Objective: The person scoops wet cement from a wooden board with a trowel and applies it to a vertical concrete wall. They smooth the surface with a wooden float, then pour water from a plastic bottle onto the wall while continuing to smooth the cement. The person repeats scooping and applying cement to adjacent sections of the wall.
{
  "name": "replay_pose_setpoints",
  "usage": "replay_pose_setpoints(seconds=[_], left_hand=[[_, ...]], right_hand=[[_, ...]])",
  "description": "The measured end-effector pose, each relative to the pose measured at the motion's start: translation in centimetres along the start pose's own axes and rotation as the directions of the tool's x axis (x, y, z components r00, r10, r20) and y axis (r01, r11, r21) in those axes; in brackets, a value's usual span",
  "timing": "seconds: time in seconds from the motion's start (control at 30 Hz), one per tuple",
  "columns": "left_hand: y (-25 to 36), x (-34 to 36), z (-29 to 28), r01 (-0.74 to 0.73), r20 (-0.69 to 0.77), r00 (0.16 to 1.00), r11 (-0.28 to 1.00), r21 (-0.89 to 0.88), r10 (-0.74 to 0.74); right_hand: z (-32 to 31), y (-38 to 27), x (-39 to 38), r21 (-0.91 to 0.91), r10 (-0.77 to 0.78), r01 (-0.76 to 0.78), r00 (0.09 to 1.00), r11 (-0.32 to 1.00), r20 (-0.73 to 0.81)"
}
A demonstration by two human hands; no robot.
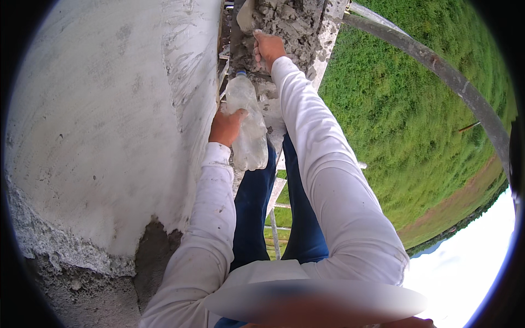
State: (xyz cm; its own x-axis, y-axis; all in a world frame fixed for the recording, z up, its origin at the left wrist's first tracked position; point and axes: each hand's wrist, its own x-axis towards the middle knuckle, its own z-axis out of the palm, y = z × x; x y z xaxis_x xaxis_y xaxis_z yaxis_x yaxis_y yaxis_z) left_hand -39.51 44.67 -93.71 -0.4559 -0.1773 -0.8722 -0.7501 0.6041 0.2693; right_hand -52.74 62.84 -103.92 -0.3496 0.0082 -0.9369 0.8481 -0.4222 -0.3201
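Note:
My left hand [226, 127] is closed around a large clear plastic bottle [252, 145], its thumb lying across the side. The bottle's blue cap [240, 73] points away from me, and the plastic looks cloudy and smeared. Farther out, my right hand [269, 50] is curled into a fist over wet grey mortar [295, 27]. Whatever that fist may hold is hidden by the fingers. Just beyond it lies a pale beige, rounded piece [246, 17], whose kind I cannot make out.
A grey plastered wall [109, 120] rises close along my left, with rough bare patches low down. The mortar lies on a narrow scaffold platform [327, 41] below my hands. A curved metal pipe [437, 65] runs along the right, above green grass [394, 136] far below.

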Motion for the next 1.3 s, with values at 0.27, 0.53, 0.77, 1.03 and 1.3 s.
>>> replay_pose_setpoints(seconds=[0.27,0.53,0.77,1.03,1.3], left_hand=[[5.1,-0.6,-1.2,-0.116,-0.054,0.992,0.993,0.032,0.117],[7.0,-0.3,-1.4,-0.068,-0.018,0.998,0.988,-0.141,0.067],[9.5,0.3,-1.2,-0.042,0.066,0.996,0.959,-0.281,0.063],[16.6,5.6,-0.1,-0.194,0.173,0.963,0.976,-0.095,0.208],[18.5,10.7,-0.7,-0.077,0.324,0.944,0.996,0.045,0.058]], right_hand=[[-3.0,2.1,-1.9,0.265,0.095,-0.107,0.994,0.958,0.056],[-8.4,0.0,-5.7,-0.050,0.091,-0.087,0.991,0.995,0.099],[-12.2,-8.9,-7.7,-0.933,-0.458,0.324,0.861,0.157,0.221],[-9.9,-7.6,1.7,-0.989,-0.259,-0.082,0.965,-0.121,-0.049],[-16.5,-9.0,-4.7,-0.973,-0.540,0.064,0.823,-0.222,0.177]])
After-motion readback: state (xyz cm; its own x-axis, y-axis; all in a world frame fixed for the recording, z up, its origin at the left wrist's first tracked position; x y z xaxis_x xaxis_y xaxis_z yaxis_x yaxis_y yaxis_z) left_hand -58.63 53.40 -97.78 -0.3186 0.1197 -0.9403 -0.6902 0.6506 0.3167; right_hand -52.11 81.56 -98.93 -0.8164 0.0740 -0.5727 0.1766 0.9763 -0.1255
